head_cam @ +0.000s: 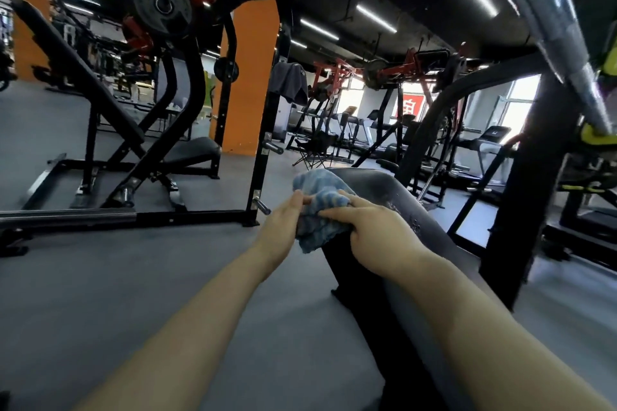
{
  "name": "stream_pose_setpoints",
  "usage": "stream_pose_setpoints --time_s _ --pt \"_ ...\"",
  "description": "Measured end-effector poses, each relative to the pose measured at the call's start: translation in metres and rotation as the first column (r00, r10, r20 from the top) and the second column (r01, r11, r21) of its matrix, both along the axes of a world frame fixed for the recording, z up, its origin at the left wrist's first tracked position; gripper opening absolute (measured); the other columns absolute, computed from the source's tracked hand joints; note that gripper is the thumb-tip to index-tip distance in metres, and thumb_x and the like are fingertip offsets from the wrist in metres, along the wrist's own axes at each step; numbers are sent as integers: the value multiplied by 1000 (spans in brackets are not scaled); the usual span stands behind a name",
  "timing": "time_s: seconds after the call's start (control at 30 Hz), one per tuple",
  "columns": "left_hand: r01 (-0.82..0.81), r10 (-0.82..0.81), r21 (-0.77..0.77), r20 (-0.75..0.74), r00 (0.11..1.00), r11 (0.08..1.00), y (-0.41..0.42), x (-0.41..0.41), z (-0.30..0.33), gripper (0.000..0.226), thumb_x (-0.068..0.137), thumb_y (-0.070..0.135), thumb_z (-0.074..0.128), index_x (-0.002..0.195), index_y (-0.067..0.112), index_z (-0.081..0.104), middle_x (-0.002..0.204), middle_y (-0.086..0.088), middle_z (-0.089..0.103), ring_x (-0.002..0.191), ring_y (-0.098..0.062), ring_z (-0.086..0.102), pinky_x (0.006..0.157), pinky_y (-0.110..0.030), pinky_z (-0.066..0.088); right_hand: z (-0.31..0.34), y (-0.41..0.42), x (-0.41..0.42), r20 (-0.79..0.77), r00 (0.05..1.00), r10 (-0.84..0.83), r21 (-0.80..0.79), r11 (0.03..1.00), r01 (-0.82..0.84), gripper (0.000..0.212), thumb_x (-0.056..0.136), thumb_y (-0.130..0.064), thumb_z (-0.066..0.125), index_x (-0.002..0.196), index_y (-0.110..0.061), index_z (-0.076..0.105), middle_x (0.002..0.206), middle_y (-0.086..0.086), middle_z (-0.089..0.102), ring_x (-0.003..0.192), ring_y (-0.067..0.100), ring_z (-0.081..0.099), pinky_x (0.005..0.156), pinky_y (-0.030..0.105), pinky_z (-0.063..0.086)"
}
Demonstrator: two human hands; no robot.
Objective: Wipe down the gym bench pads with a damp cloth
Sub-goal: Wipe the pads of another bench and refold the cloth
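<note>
Stretching toward twelve o'clock, a long smooth black padded bench pad [400,210] is carrying a crumpled, ribbed blue cloth [322,207] near its rounded far end; left hand [283,227] and right hand [377,230] are gripping it, fingers curled.

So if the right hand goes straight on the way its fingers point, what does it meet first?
The right hand points up-left into the blue cloth, which it already grips; just beyond come the left hand's fingers. Depth is hard to judge here.
</note>
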State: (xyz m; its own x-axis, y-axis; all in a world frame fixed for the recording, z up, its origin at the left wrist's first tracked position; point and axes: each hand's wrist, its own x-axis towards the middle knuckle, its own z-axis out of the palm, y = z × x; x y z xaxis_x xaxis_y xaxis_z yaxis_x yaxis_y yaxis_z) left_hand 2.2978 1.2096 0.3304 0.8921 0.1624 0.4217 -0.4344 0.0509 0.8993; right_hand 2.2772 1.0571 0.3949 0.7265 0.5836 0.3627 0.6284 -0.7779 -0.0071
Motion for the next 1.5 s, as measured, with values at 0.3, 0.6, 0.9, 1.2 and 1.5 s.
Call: stream_pose_setpoints --time_s 0.3,0.6,0.9,1.2,1.5 --pt "-9 -12 258 78 997 966 -47 -66 -41 45 97 48 27 112 18 57 120 16 52 113 -2 49 90 -7 35 -35 -48 -67 -45 994 -98 -80 992 94 54 92 -12 38 136 -42 44 158 -10 13 141 16 24 114 25 13" --pt "-103 83 271 84 993 957 -113 -96 -44 54 100 27 35 148 25 12 157 -8 0 144 -20 9 116 -33 19 -89 -89 -137 -87 985 -151 141 977 162 66 75 -7 29 124 -40 58 156 -4 21 138 20 32 113 36 29" --pt "-313 270 615 165 949 724 -98 -52 -15 71 95 35 47 150 12 9 154 -12 -23 142 -27 -19 116 -38 -4 -115 -96 -139 -96 960 -263 305 910 280 61 89 -4 40 143 -30 35 154 -7 22 142 12 17 112 22 -6" --pt "-431 271 590 343 899 683 -97 -54 -25 48 90 38 55 132 16 50 157 -5 4 145 -24 -8 115 -35 4 -135 -112 -146 -11 912 -410 523 775 355 37 88 -20 43 119 -21 63 116 -3 59 104 23 52 86 33 40" --pt "-311 135 679 301 944 665 -120 -100 -57 90 84 71 -1 150 12 13 156 -11 -15 143 -35 -10 116 -47 3 -114 -91 -136 3 922 -387 672 684 285 21 89 -38 52 92 -21 64 88 -7 59 83 16 53 73 33 40"
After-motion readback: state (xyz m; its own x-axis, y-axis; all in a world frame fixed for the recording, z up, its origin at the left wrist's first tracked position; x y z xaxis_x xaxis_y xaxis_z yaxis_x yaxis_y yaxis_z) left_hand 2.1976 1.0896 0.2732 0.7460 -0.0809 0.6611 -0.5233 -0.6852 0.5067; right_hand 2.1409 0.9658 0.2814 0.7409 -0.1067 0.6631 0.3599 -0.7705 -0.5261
